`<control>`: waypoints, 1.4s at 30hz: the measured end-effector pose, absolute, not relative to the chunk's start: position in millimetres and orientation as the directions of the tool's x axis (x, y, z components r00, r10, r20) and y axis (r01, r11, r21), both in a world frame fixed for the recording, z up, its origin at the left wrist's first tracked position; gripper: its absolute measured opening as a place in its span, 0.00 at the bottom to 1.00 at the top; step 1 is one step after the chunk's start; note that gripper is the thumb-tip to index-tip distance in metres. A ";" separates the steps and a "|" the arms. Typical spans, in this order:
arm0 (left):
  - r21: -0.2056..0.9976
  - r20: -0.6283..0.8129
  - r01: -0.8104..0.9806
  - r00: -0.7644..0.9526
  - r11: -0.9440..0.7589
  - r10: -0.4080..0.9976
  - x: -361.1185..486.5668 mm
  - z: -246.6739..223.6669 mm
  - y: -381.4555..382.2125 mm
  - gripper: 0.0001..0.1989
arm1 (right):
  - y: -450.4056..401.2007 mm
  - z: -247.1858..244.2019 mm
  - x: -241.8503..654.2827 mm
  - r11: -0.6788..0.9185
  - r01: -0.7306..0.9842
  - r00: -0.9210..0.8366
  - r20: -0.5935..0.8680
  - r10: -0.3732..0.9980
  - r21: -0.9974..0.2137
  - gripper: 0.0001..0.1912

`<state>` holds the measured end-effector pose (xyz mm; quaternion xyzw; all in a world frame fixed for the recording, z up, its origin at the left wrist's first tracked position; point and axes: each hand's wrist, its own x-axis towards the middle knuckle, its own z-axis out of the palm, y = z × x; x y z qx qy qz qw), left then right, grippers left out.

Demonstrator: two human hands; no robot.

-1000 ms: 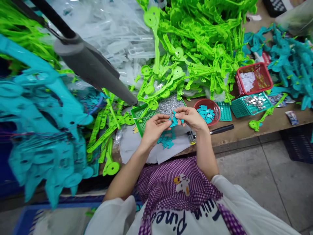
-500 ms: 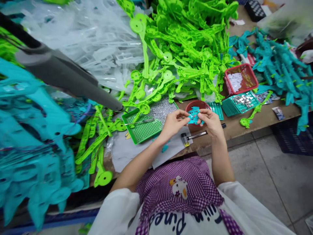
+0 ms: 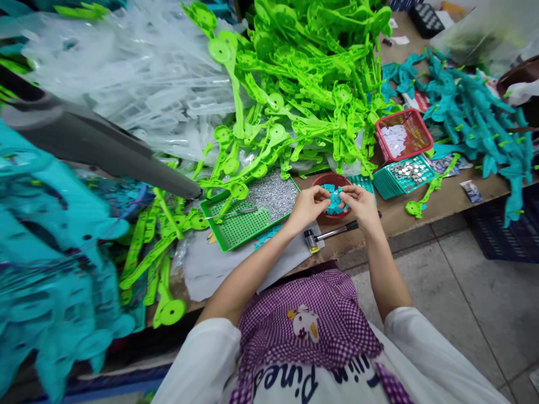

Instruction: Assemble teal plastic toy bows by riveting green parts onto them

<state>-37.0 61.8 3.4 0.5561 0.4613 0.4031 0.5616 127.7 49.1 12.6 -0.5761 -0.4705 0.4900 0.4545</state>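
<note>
My left hand (image 3: 312,206) and my right hand (image 3: 360,205) meet over a round red bowl (image 3: 325,179). Small flat teal plastic pieces (image 3: 334,200) show between the fingertips, which are pinched at their edges. Which of them lie in the bowl below, I cannot tell. Just under my right hand, a small hammer (image 3: 311,241) with a metal head and dark handle rests on the table and a grey sheet. By my left forearm stands a green perforated tray (image 3: 236,231) heaped with small silvery parts (image 3: 273,196). More teal pieces (image 3: 266,235) lie beside it.
Bright green plastic parts (image 3: 311,84) pile up behind, next to translucent ones (image 3: 138,84). A grey pole (image 3: 96,137) slants in from the left, past hanging teal parts (image 3: 54,269). Rightward are a red basket (image 3: 416,132), teal trays of metal discs (image 3: 406,173) and teal figures (image 3: 475,112).
The teal pieces between my hands now appear over the bowl, where before they showed at its near edge. My fingers stay pinched. The whole view has shifted slightly.
</note>
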 end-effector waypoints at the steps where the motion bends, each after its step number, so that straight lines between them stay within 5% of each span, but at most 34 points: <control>1: 0.996 -0.077 0.060 0.248 0.064 0.966 -37.2 2.6 61.8 0.05 | 48.9 11.9 127.5 -0.145 0.095 0.075 -0.138 0.988 -0.985 0.25; 16: 0.995 -0.063 0.094 0.258 0.040 0.964 -38.0 4.4 61.6 0.05 | 44.3 11.8 126.4 -0.160 0.087 0.073 -0.154 0.985 -0.983 0.25; 21: 0.974 -0.079 0.228 0.321 0.004 0.944 -35.8 8.2 63.0 0.07 | 46.0 9.6 126.8 -0.094 0.267 0.087 -0.073 0.993 -0.959 0.25; 26: 0.868 0.014 0.457 0.369 -0.195 0.929 -36.7 24.2 65.2 0.11 | 52.3 14.9 127.5 0.017 0.721 0.015 0.040 0.999 -0.692 0.20; 32: 0.848 0.282 0.438 0.105 -0.299 0.954 -109.0 39.5 7.3 0.09 | 30.3 27.4 126.4 0.211 0.826 -0.027 0.338 0.941 -0.523 0.17; 36: 0.874 0.181 0.474 -0.121 -0.103 0.976 -169.1 13.1 -69.4 0.06 | -18.6 15.7 87.5 0.432 0.689 -0.312 0.300 0.901 -0.582 0.12; 39: 0.819 0.187 0.568 -0.125 -0.084 0.974 -186.0 -17.0 -112.2 0.14 | -49.7 -5.2 47.9 0.561 0.587 -0.579 0.182 0.795 -0.584 0.12; 42: 0.709 0.263 0.694 -0.092 -0.128 0.960 -184.0 -38.8 -125.3 0.23 | -60.1 -20.7 22.6 0.583 0.621 -0.627 0.114 0.771 -0.524 0.14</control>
